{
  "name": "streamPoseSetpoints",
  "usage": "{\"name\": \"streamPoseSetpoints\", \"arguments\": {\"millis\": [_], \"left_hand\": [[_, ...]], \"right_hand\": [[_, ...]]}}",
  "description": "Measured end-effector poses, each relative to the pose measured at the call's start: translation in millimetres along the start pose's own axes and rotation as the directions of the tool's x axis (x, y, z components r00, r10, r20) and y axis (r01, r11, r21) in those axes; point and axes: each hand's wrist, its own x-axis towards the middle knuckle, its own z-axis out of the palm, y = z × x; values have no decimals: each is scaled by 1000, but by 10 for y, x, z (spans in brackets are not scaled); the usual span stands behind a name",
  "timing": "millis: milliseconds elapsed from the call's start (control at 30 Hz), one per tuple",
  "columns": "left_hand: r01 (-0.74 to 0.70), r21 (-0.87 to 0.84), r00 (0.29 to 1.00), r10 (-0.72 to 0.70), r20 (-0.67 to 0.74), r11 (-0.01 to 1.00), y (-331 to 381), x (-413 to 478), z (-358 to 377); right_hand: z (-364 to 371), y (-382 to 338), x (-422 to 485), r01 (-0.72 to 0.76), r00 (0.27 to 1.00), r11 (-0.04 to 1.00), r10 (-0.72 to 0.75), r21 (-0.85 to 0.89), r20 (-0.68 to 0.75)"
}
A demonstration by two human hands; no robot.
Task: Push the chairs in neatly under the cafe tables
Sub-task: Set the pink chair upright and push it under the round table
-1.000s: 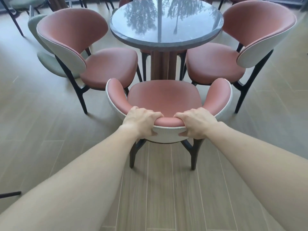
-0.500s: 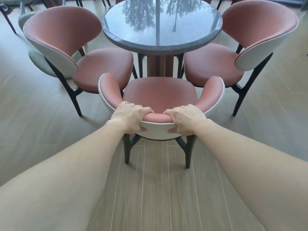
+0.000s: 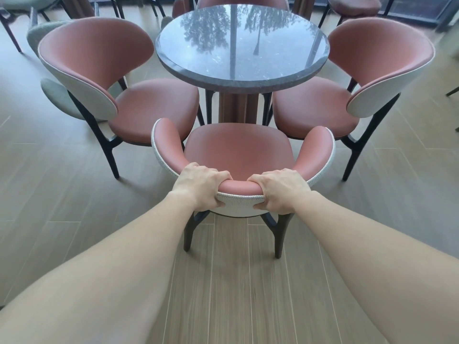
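A pink-seated chair (image 3: 238,147) with a curved white-backed rest stands right in front of me, facing a round dark marble table (image 3: 242,45). My left hand (image 3: 201,186) grips the top of its backrest on the left, fingers curled over the rim. My right hand (image 3: 282,191) grips the same rim on the right. The seat's front edge sits close to the table's pedestal (image 3: 237,105). Two matching chairs flank the table: the left chair (image 3: 154,108) and the right chair (image 3: 315,105), both angled toward it.
Another pink chair (image 3: 242,0) shows behind the table. Green chairs (image 3: 53,95) stand at the far left, and more chair legs line the back. A round pink stool (image 3: 354,4) is at the top right. Wood-plank floor (image 3: 236,281) lies open around me.
The chair has slid forward toward the table with both hands still holding its backrest; the view has tilted up, so more of the tabletop and back chairs show.
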Motion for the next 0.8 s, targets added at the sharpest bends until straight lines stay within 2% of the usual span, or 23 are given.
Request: {"name": "streamPoseSetpoints", "arguments": {"millis": [133,200,433,700,800], "left_hand": [[15,-16,1000,-15,12,1000,51,-54,-19],[10,-25,998,-8,61,1000,102,-154,-94],[-26,-5,995,26,100,1000,328,-838,20],[-7,-11,991,8,134,1000,396,-839,-13],[-4,-62,989,13,150,998,581,-796,-11]], "right_hand": [[-35,-36,-43,-7,1000,1000,7,6,-6],[-114,-97,-140,-1,1000,1000,1,7,28],[12,-469,-657,133,987,988,-125,-72,99],[28,-434,-729,115,992,986,-109,-122,59],[7,-309,-871,87,995,987,-79,-133,61]]}}
